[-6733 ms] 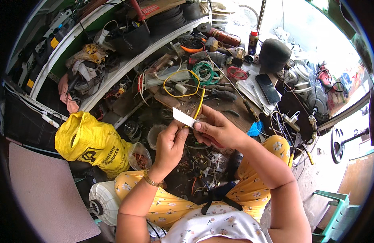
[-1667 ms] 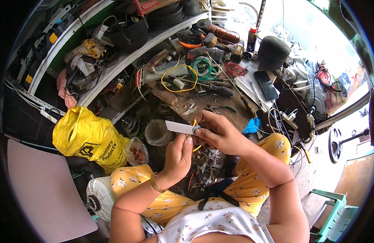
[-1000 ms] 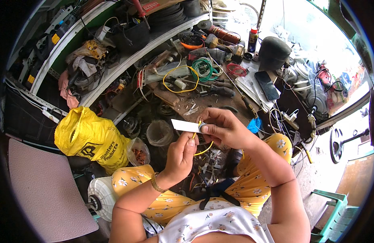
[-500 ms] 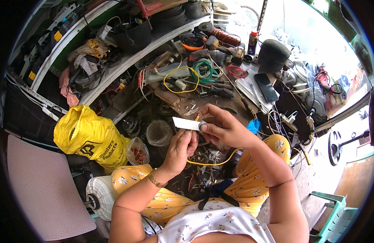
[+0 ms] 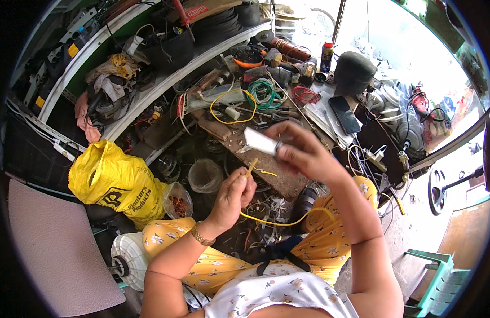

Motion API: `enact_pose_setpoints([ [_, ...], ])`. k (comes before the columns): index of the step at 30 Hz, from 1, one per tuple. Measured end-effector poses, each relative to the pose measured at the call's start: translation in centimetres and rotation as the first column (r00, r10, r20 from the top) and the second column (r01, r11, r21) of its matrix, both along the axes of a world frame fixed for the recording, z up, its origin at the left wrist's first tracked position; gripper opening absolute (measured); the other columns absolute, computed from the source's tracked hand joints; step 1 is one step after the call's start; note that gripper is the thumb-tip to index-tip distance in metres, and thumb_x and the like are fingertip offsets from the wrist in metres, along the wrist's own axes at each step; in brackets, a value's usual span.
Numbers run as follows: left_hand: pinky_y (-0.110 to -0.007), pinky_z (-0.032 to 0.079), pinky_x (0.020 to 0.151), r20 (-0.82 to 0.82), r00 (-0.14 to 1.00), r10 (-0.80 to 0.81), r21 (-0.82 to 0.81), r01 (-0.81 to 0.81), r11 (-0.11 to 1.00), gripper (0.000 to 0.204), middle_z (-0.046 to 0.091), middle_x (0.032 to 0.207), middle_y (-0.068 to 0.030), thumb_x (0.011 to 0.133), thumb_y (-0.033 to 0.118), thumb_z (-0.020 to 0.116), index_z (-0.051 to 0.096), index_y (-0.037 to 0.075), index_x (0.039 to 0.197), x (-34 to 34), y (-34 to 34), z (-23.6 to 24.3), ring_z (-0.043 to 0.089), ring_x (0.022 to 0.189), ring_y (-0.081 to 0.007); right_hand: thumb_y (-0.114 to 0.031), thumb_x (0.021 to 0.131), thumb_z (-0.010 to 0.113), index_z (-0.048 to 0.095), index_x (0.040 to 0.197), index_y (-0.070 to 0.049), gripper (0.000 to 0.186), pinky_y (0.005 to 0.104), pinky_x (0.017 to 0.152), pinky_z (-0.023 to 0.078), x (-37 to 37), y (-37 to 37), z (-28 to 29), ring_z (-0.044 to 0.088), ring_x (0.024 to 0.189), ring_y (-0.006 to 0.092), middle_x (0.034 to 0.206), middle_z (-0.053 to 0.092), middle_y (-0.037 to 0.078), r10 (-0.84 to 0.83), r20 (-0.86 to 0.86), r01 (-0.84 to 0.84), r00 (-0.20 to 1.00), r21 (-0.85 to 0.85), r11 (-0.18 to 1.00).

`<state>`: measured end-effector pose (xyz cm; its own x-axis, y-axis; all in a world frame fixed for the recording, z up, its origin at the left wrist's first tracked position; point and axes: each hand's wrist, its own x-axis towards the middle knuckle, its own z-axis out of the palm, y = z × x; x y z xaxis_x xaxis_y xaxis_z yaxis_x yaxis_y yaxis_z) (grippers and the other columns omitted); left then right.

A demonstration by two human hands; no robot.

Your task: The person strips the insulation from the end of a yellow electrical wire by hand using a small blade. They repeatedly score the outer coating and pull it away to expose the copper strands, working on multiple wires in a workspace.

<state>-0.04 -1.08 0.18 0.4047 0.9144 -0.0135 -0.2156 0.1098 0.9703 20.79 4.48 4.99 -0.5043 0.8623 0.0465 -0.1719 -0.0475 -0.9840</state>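
My left hand is closed on a yellow wire, whose short upper end pokes above my fingertips while its length curves down to the right, over my lap. Above and right of it, my right hand grips a flat white blade-like piece with a grey part at the thumb; it is slightly blurred. The blade is apart from the wire. A thin yellow strip shows beneath that hand, over the scrap-strewn wooden board.
Coiled wires, tools, a spray can and a phone crowd the worktop. A yellow sack, clear tub and bag of copper-coloured bits sit left. A green plastic stool stands lower right, cluttered shelves upper left.
My right hand has lifted the white piece up and away from my left hand, which still grips the wire. More of the wire's upper end shows.
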Motion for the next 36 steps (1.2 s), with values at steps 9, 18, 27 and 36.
enact_pose_setpoints([
  [9, -0.022, 0.025, 0.049, -0.101, 0.993, 0.057, 0.191, -0.037, 0.981, 0.026, 0.036, 0.064, 0.0037, 0.100, 0.025, 0.034, 0.044, 0.007, 0.083, 0.4, 0.1, 0.8, 0.029, 0.055, -0.0051, -0.013, 0.095, 0.051, 0.045, 0.105, -0.003, 0.015, 0.0191, 0.046, 0.031, -1.6, -1.4, -0.7, 0.043, 0.055, 0.0038, 0.072, 0.052, 0.000, 0.134, 0.019, -0.134, 0.991, 0.056, 0.989],
  [18, -0.022, 0.023, 0.049, 0.241, 0.957, -0.165, -0.030, 0.177, 0.984, 0.030, 0.031, 0.059, 0.0037, 0.099, 0.033, 0.034, 0.041, 0.009, 0.082, 0.3, -0.2, 0.6, 0.026, 0.053, -0.0058, -0.011, 0.094, 0.052, 0.052, 0.104, -0.001, 0.014, 0.0193, 0.049, 0.034, -1.4, -1.2, -0.4, 0.044, 0.057, 0.0031, 0.074, 0.055, 0.000, 0.124, 0.008, -0.124, 0.992, 0.088, 0.988],
  [27, -0.020, 0.025, 0.050, -0.084, 0.996, -0.043, 0.102, 0.051, 0.993, 0.029, 0.034, 0.065, 0.0036, 0.099, 0.033, 0.036, 0.043, 0.010, 0.083, 0.3, 0.3, 0.4, 0.028, 0.055, -0.0044, -0.049, 0.070, 0.074, 0.054, 0.111, -0.002, 0.065, 0.0176, 0.054, 0.038, 0.5, 0.1, 0.5, 0.048, 0.061, 0.0026, 0.071, 0.055, -0.001, 0.036, -0.016, -0.035, 0.999, 0.063, 0.997],
  [36, -0.020, 0.033, 0.054, -0.326, 0.945, -0.039, 0.182, 0.104, 0.978, 0.025, 0.041, 0.068, 0.0032, 0.097, 0.025, 0.041, 0.051, 0.005, 0.086, 0.2, 0.9, 0.1, 0.037, 0.059, -0.0047, -0.001, 0.078, 0.065, 0.064, 0.085, 0.001, 0.007, 0.0237, 0.066, 0.046, -0.2, 0.1, -1.1, 0.057, 0.070, 0.0077, 0.075, 0.063, 0.003, -0.191, 0.289, 0.059, 0.938, 0.410, 0.910],
])
